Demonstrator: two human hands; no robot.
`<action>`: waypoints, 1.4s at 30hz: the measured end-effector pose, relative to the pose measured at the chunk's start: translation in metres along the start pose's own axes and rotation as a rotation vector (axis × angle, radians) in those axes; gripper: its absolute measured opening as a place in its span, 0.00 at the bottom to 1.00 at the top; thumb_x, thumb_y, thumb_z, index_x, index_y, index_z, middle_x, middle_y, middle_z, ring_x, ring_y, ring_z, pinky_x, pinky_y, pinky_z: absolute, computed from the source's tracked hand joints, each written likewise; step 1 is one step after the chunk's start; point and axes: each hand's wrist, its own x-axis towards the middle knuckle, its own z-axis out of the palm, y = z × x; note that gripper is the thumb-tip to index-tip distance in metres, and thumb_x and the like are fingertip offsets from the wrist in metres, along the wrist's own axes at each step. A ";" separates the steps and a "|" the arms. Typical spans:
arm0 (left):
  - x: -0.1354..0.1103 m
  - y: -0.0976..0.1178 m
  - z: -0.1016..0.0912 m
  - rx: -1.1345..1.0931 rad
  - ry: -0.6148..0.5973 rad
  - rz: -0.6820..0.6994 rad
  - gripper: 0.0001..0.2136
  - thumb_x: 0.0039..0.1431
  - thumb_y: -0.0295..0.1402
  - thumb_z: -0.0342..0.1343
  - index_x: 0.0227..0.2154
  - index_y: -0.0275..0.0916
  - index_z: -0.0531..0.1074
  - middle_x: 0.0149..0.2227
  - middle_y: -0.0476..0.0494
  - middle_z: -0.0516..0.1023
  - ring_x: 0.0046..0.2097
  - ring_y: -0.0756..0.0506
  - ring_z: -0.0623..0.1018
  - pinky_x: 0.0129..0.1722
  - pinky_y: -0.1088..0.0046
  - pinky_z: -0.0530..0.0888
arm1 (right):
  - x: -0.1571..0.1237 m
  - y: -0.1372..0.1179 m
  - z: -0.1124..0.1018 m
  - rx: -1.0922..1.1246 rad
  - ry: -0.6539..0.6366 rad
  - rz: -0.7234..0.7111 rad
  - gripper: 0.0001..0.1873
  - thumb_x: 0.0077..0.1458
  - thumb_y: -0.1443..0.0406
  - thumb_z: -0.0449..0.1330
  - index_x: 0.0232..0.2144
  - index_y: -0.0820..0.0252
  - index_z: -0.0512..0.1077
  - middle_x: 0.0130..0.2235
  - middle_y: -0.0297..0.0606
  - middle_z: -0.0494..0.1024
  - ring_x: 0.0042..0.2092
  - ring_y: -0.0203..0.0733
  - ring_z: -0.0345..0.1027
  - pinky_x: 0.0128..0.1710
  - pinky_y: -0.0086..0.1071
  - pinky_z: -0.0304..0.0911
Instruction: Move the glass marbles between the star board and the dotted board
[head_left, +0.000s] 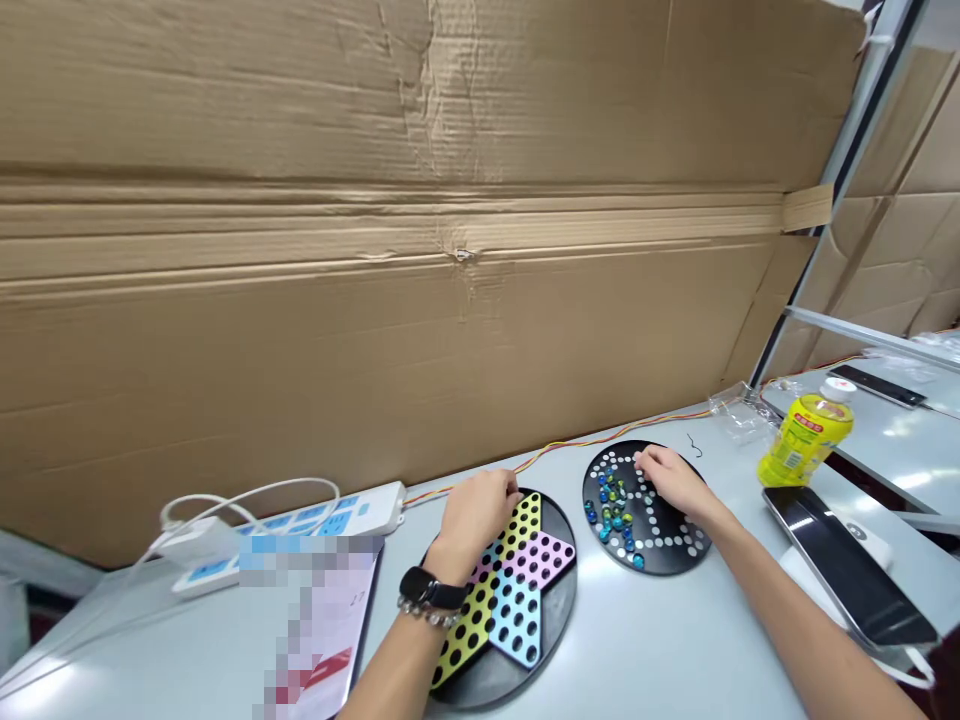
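Observation:
My left hand (pixel 480 515), with a black watch and a beaded bracelet at the wrist, is over the upper left of a round Chinese checkers board (pixel 551 620). Its fingers are curled together and their tips are mostly hidden. The board has a yellow, pink and light blue star full of dark holes. To the right lies a black disc (pixel 671 560) with white dots, and blue and green glass marbles (pixel 616 505) are gathered on its left part. My right hand (pixel 675 485) is at the disc's upper side, fingertips closed together near the dots; anything pinched there is hidden.
A yellow drink bottle (pixel 806 435) and a black phone (pixel 847 565) are at the right. At the left lie a white power strip (pixel 367 510) with cables and a booklet (pixel 330 620). A cardboard wall (pixel 420 370) closes off the table's back.

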 end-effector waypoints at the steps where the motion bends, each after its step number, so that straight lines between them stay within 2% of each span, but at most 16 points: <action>1: 0.000 0.001 -0.001 0.002 -0.008 -0.003 0.08 0.63 0.31 0.53 0.36 0.40 0.79 0.40 0.38 0.83 0.44 0.38 0.81 0.41 0.68 0.71 | 0.001 0.002 0.001 -0.083 0.007 -0.029 0.17 0.58 0.53 0.55 0.23 0.57 0.66 0.24 0.31 0.68 0.29 0.38 0.61 0.29 0.31 0.55; 6: -0.002 -0.001 -0.005 0.009 -0.042 -0.047 0.06 0.61 0.31 0.56 0.35 0.40 0.79 0.39 0.38 0.84 0.43 0.38 0.81 0.40 0.68 0.70 | -0.001 0.003 0.006 -0.267 -0.029 -0.129 0.21 0.63 0.50 0.48 0.26 0.56 0.68 0.30 0.37 0.76 0.36 0.45 0.67 0.38 0.35 0.60; 11: -0.002 -0.006 -0.007 -0.029 -0.018 -0.058 0.05 0.58 0.29 0.58 0.35 0.39 0.79 0.38 0.38 0.84 0.43 0.37 0.81 0.40 0.68 0.70 | -0.002 0.000 0.006 -0.244 -0.031 -0.149 0.25 0.65 0.49 0.42 0.28 0.55 0.69 0.34 0.38 0.77 0.37 0.46 0.68 0.41 0.37 0.62; 14: -0.002 -0.005 -0.010 -0.095 0.038 -0.037 0.06 0.60 0.32 0.57 0.37 0.41 0.78 0.40 0.40 0.84 0.45 0.38 0.81 0.40 0.68 0.70 | -0.001 0.001 0.006 -0.201 -0.009 -0.159 0.25 0.65 0.49 0.42 0.28 0.56 0.70 0.34 0.38 0.78 0.37 0.46 0.69 0.41 0.37 0.63; 17: -0.004 0.002 -0.015 -0.170 0.101 0.004 0.07 0.63 0.36 0.55 0.40 0.43 0.76 0.43 0.44 0.84 0.46 0.41 0.80 0.41 0.69 0.71 | 0.000 0.002 0.005 -0.171 0.019 -0.164 0.25 0.64 0.50 0.43 0.29 0.56 0.71 0.36 0.40 0.79 0.37 0.46 0.71 0.40 0.37 0.64; 20: -0.007 0.012 -0.019 -0.273 0.160 0.068 0.07 0.63 0.38 0.55 0.39 0.44 0.76 0.42 0.47 0.84 0.45 0.42 0.81 0.40 0.69 0.72 | -0.001 0.000 0.003 -0.138 0.047 -0.101 0.23 0.63 0.51 0.44 0.32 0.56 0.73 0.39 0.40 0.80 0.38 0.46 0.74 0.36 0.35 0.65; 22: -0.010 0.021 -0.018 -0.407 0.204 0.136 0.06 0.62 0.38 0.57 0.36 0.43 0.75 0.40 0.47 0.83 0.41 0.43 0.81 0.39 0.69 0.73 | -0.002 -0.003 0.002 -0.115 0.081 -0.087 0.22 0.62 0.52 0.44 0.34 0.56 0.73 0.39 0.40 0.79 0.37 0.45 0.74 0.35 0.35 0.65; 24: -0.013 0.032 -0.015 -0.559 0.243 0.240 0.04 0.61 0.36 0.58 0.35 0.42 0.75 0.38 0.47 0.83 0.38 0.44 0.81 0.38 0.69 0.74 | -0.005 -0.008 0.002 -0.074 0.095 -0.137 0.21 0.61 0.52 0.46 0.33 0.57 0.72 0.37 0.40 0.79 0.36 0.45 0.72 0.36 0.36 0.65; 26: -0.017 0.044 -0.010 -0.653 0.276 0.359 0.03 0.60 0.32 0.58 0.35 0.42 0.75 0.38 0.48 0.82 0.39 0.45 0.81 0.40 0.69 0.74 | -0.010 -0.015 0.004 0.008 0.020 -0.204 0.19 0.60 0.51 0.51 0.30 0.57 0.72 0.34 0.38 0.77 0.33 0.42 0.69 0.36 0.35 0.65; 30: -0.024 0.063 -0.001 -0.704 0.309 0.531 0.05 0.59 0.27 0.59 0.36 0.42 0.75 0.38 0.48 0.82 0.42 0.45 0.80 0.42 0.69 0.74 | -0.025 -0.028 0.013 0.215 -0.360 -0.229 0.15 0.54 0.52 0.62 0.33 0.57 0.73 0.33 0.35 0.76 0.28 0.37 0.66 0.31 0.32 0.64; 32: -0.026 0.068 0.003 -0.712 0.322 0.565 0.05 0.58 0.26 0.60 0.36 0.42 0.74 0.37 0.49 0.81 0.40 0.46 0.79 0.41 0.70 0.73 | -0.031 -0.031 0.019 0.272 -0.458 -0.233 0.16 0.53 0.52 0.65 0.36 0.57 0.74 0.34 0.35 0.76 0.29 0.36 0.66 0.30 0.31 0.63; 39: -0.027 0.072 0.010 -0.727 0.349 0.591 0.06 0.57 0.24 0.62 0.34 0.41 0.72 0.37 0.49 0.77 0.39 0.47 0.76 0.38 0.72 0.73 | -0.030 -0.025 0.024 0.291 -0.462 -0.273 0.13 0.56 0.55 0.64 0.35 0.59 0.75 0.35 0.37 0.77 0.32 0.38 0.67 0.31 0.32 0.63; 42: -0.027 0.070 0.009 -0.687 0.331 0.587 0.09 0.56 0.24 0.63 0.37 0.42 0.73 0.40 0.48 0.77 0.41 0.46 0.77 0.41 0.70 0.73 | -0.024 -0.021 0.016 0.156 -0.334 -0.305 0.10 0.56 0.57 0.63 0.33 0.58 0.75 0.34 0.36 0.77 0.33 0.39 0.67 0.32 0.32 0.62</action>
